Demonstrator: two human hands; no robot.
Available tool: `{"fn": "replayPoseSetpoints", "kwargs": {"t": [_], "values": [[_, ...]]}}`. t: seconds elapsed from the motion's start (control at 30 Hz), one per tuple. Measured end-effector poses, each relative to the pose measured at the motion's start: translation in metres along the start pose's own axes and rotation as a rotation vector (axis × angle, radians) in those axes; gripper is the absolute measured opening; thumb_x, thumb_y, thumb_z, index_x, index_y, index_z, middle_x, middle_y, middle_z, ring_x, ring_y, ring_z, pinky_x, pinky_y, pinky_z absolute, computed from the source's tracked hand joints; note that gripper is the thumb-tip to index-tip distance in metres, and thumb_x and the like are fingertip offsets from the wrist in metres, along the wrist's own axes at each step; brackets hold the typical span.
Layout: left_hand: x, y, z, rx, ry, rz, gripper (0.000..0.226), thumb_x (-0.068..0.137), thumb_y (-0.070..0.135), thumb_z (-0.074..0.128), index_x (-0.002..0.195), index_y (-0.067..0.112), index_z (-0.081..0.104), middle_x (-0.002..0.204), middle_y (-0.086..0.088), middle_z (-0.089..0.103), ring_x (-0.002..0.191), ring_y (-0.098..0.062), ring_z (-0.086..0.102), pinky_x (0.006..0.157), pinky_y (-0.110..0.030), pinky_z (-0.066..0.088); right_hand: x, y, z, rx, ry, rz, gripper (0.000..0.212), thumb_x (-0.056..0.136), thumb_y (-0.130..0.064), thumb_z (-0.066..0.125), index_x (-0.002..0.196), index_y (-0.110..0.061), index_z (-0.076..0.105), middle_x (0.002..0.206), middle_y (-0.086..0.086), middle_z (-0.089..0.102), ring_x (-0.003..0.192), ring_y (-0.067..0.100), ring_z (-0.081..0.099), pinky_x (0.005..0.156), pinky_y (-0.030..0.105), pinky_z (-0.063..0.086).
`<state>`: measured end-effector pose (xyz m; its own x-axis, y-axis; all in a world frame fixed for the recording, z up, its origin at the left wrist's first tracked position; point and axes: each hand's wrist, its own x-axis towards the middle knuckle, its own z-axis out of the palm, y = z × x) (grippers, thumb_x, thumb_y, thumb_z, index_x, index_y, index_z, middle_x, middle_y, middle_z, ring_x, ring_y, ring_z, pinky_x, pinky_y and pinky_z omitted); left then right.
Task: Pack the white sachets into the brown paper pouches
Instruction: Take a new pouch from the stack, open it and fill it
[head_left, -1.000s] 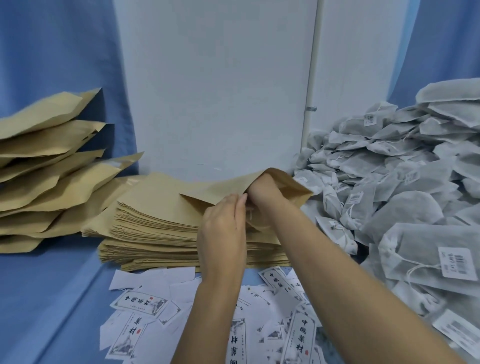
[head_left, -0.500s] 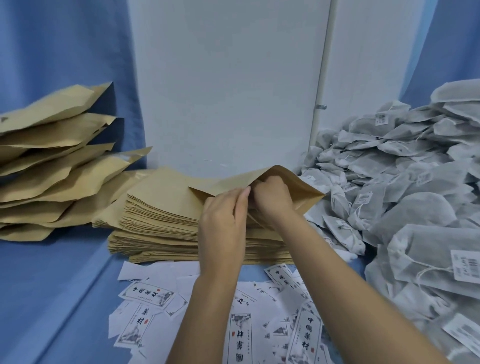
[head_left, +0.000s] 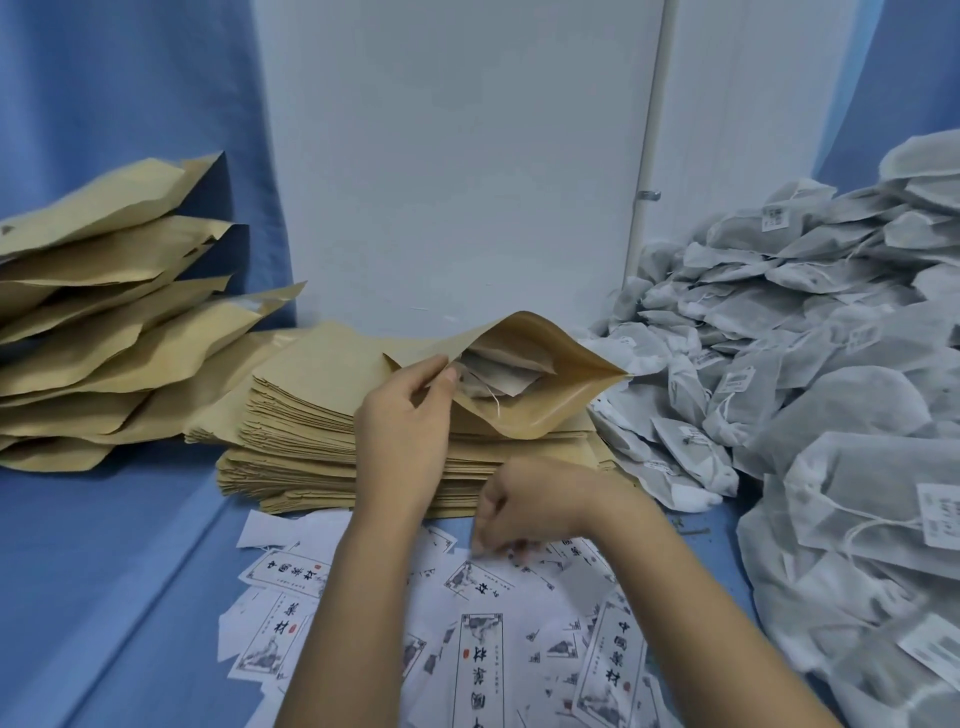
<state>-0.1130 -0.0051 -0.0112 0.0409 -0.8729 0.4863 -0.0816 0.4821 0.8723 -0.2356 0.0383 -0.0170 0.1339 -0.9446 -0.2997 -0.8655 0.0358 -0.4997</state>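
Note:
My left hand (head_left: 402, 421) pinches the near lip of an open brown paper pouch (head_left: 540, 410) that lies on a stack of flat empty pouches (head_left: 311, 415). The pouch mouth gapes toward me, and a white sachet (head_left: 501, 371) with a string shows inside. My right hand (head_left: 524, 504) is below the pouch, over a spread of printed white paper labels (head_left: 478, 660). Its fingers curl down onto a label (head_left: 475, 574), blurred, so whether it holds one is unclear. A large heap of white sachets (head_left: 810, 374) fills the right side.
Several filled brown pouches (head_left: 104, 322) are piled at the left on the blue cloth table (head_left: 93, 597). A white panel (head_left: 457, 156) stands upright behind the stack, with a white pole (head_left: 644, 156) beside it.
My right hand has come out of the pouch and dropped to the labels. The sachet stays inside, and the pouch mouth now gapes open. My left hand keeps its pinch on the lip.

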Motion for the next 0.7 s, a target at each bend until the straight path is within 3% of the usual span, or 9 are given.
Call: {"fn": "replayPoseSetpoints", "kwargs": {"t": [0.1, 0.2, 0.3, 0.43, 0.57, 0.7], "values": [[0.0, 0.0, -0.001, 0.027, 0.004, 0.013, 0.022, 0.091, 0.022, 0.059, 0.109, 0.018, 0.071, 0.103, 0.012, 0.069, 0.098, 0.0, 0.06, 0.085, -0.011, 0.043, 0.006, 0.003, 0.011, -0.154, -0.008, 0.088, 0.04, 0.075, -0.044, 0.077, 0.1, -0.014, 0.07, 0.092, 0.002, 0.07, 0.074, 0.013, 0.057, 0.066, 0.026, 0.047], [0.0, -0.002, 0.001, 0.042, 0.003, 0.016, 0.022, 0.091, 0.022, 0.059, 0.109, 0.019, 0.071, 0.102, 0.015, 0.069, 0.095, 0.004, 0.059, 0.083, -0.008, 0.042, 0.007, 0.005, 0.019, -0.086, -0.004, 0.11, 0.05, 0.069, -0.048, 0.08, 0.101, -0.014, 0.064, 0.087, -0.003, 0.063, 0.071, 0.012, 0.052, 0.058, 0.025, 0.042], [0.0, -0.002, 0.002, 0.047, 0.002, 0.021, 0.021, 0.091, 0.021, 0.059, 0.107, 0.019, 0.072, 0.097, 0.019, 0.068, 0.091, 0.008, 0.059, 0.081, -0.005, 0.042, 0.011, 0.008, 0.024, 0.035, 0.004, 0.102, 0.043, 0.07, -0.041, 0.082, 0.096, -0.016, 0.058, 0.079, -0.005, 0.057, 0.067, 0.012, 0.049, 0.057, 0.025, 0.041], [-0.001, -0.003, 0.003, 0.05, 0.006, 0.019, 0.022, 0.091, 0.019, 0.059, 0.11, 0.016, 0.071, 0.104, 0.008, 0.07, 0.099, -0.003, 0.061, 0.091, -0.02, 0.044, 0.018, 0.013, 0.027, 0.177, 0.008, 0.072, 0.028, 0.072, -0.03, 0.082, 0.088, -0.021, 0.061, 0.074, -0.01, 0.055, 0.067, 0.006, 0.05, 0.058, 0.02, 0.039], [-0.002, -0.006, 0.003, 0.078, -0.006, 0.009, 0.023, 0.091, 0.019, 0.058, 0.111, 0.016, 0.07, 0.105, 0.008, 0.07, 0.098, -0.002, 0.06, 0.088, -0.018, 0.043, 0.024, 0.017, 0.031, 0.258, 0.096, 0.072, 0.04, 0.07, -0.026, 0.084, 0.099, -0.019, 0.058, 0.083, -0.007, 0.054, 0.082, 0.014, 0.053, 0.079, 0.026, 0.045], [-0.001, -0.007, 0.003, 0.088, -0.003, 0.008, 0.023, 0.091, 0.018, 0.058, 0.11, 0.016, 0.071, 0.101, 0.01, 0.069, 0.096, -0.001, 0.06, 0.083, -0.012, 0.043, 0.022, 0.02, 0.032, 0.315, 0.088, 0.068, 0.046, 0.065, -0.038, 0.087, 0.099, -0.022, 0.06, 0.081, -0.01, 0.055, 0.077, 0.01, 0.051, 0.071, 0.024, 0.042]]}}
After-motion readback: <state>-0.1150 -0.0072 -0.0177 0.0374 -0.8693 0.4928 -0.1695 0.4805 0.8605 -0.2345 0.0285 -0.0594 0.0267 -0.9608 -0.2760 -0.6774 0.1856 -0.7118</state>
